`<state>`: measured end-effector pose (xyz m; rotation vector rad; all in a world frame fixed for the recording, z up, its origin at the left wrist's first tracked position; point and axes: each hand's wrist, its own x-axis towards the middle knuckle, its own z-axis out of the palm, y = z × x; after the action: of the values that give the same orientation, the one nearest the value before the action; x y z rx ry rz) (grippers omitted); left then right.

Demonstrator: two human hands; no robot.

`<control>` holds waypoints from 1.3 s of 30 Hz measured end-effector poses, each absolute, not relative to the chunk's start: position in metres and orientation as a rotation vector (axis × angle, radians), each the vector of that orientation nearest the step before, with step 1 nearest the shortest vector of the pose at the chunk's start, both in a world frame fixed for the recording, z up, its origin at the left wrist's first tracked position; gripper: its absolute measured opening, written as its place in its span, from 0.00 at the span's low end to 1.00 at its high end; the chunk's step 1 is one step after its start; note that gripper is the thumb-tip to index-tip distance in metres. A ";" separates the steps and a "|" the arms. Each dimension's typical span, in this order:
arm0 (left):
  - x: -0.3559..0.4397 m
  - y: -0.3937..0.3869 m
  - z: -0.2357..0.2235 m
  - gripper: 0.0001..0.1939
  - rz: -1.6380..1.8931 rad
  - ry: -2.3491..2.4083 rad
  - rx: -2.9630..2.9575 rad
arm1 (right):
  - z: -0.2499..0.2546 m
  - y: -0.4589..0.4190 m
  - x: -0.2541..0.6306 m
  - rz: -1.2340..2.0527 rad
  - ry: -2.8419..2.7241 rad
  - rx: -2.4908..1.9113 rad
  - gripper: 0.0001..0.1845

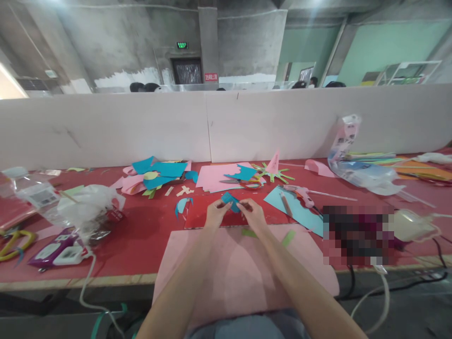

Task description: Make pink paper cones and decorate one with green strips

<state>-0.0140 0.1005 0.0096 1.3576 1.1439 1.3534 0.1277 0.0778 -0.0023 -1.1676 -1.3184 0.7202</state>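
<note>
Between my two hands is a small piece of blue paper [230,199], bent or folded, raised a little above the red table. My left hand [216,213] pinches its left side with thumb and fingers. On the other side, my right hand [252,212] grips the paper's right edge. Under my forearms lies a large pink sheet [212,268] that hangs over the table's front edge. Two green paper strips [288,238] rest on it. Just left of my hands is a small light-and-dark-blue paper cutout [182,206].
Scissors [247,182] lie on pink sheets [206,176] beyond my hands. A pink glue gun [304,195] and a pencil-like stick [286,205] rest on light blue paper [271,197]. Blue scraps [165,172], a plastic bottle [30,193] and yellow-handled scissors [17,245] are on the left.
</note>
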 end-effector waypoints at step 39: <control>-0.024 0.106 0.007 0.13 1.689 1.200 1.476 | 0.001 0.082 0.132 0.911 -1.136 -1.123 0.17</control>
<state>-0.0240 0.1058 0.0071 1.4757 1.1998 1.6894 0.1322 0.0817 0.0008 -1.1225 -1.1362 0.9114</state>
